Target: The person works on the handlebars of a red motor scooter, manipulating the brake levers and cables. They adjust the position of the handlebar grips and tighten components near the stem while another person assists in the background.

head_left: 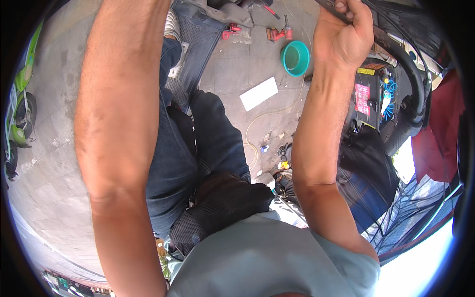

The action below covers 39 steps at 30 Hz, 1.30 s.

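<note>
My right hand (349, 37) is raised at the upper right, its fingers curled around a dark metal bar (330, 7). Beyond that hand, a thick black curved tube (413, 79) runs downward; whether it is one piece with the bar I cannot tell. My left forearm (118, 109) reaches up past the top edge, so the left hand and anything in it are out of sight.
On the paved ground lie a teal basin (295, 58), a red power tool (280, 34), a white panel (259, 93), a thin hose (267, 115) and a dark floor mat (198, 47). A black box (365, 84) with blue coiled tubing stands right. A green two-wheeler (23, 81) is far left.
</note>
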{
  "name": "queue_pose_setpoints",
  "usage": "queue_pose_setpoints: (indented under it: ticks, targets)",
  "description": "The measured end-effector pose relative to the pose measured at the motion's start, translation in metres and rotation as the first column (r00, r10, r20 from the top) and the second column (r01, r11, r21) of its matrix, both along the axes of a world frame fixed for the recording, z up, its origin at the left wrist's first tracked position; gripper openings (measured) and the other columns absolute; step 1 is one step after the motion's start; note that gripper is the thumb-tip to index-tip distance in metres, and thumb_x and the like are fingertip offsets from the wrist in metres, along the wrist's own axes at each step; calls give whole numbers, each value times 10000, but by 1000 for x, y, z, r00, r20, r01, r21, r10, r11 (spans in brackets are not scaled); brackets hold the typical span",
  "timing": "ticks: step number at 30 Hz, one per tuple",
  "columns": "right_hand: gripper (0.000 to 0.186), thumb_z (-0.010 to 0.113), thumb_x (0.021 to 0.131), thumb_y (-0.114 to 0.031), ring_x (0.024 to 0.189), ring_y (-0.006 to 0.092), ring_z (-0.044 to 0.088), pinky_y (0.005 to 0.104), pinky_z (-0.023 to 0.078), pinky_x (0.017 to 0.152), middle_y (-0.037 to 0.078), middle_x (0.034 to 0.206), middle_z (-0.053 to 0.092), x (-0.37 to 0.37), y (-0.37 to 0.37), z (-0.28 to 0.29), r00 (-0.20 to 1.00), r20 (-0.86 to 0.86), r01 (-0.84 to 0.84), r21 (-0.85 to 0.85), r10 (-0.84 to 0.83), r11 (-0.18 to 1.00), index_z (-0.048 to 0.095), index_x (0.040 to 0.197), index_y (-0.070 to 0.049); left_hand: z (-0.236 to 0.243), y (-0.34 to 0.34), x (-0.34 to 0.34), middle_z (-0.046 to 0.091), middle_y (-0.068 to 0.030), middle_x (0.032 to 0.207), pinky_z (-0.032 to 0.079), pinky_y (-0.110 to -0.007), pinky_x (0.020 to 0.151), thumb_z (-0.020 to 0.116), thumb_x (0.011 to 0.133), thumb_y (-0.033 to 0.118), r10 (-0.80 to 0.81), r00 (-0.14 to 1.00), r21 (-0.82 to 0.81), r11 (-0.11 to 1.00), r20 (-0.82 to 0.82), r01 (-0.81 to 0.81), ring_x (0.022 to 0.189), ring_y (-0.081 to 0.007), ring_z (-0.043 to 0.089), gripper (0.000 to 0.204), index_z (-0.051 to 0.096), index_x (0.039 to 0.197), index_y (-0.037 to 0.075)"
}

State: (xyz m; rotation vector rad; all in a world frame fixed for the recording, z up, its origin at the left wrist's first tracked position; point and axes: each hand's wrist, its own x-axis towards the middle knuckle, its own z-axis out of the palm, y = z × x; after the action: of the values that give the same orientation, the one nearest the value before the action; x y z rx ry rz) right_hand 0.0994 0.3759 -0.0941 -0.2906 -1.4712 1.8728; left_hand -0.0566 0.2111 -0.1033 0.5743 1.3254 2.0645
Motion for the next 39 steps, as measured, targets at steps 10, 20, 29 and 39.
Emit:
queue_pose_setpoints:
  ticks: [10,20,29,39]
  targets:
    - [302,595,991,-111,785,225,606,525,488,1036,36,705,506,-10,9,-10,997,-70,34,-49,-37,998,463,720,-108,0,3,-14,702,-135,964,626,-303,684,691,988,269,-59,996,-111,992,64,66,832,-238,719,313,684,1059,-36]
    - [280,595,947,-15,811,254,625,588,502,1000,82,746,540,-3,-5,-11,999,36,36,-11,-35,999,485,694,-68,-17,10,-14,720,-158,952,634,-323,670,661,1004,227,-16,987,-180,983,161,45,808,-247,722,295,706,1010,-64]
    - [262,632,946,-30,855,241,667,544,504,1010,79,779,605,0,-6,-12,999,36,29,-42,-28,999,527,708,-63,-15,-8,-21,719,-181,1139,613,-324,790,743,917,477,-85,988,-265,963,-130,48,942,-297,756,622,674,1211,-66]
    - [159,685,877,-41,1207,296,595,502,429,1115,139,1193,626,14,-17,-10,974,188,102,120,-123,988,602,1012,-28,-14,-20,-25,688,-171,1224,531,-397,981,707,929,333,-172,982,-256,956,-85,145,1115,-271,680,476,664,1233,-31]
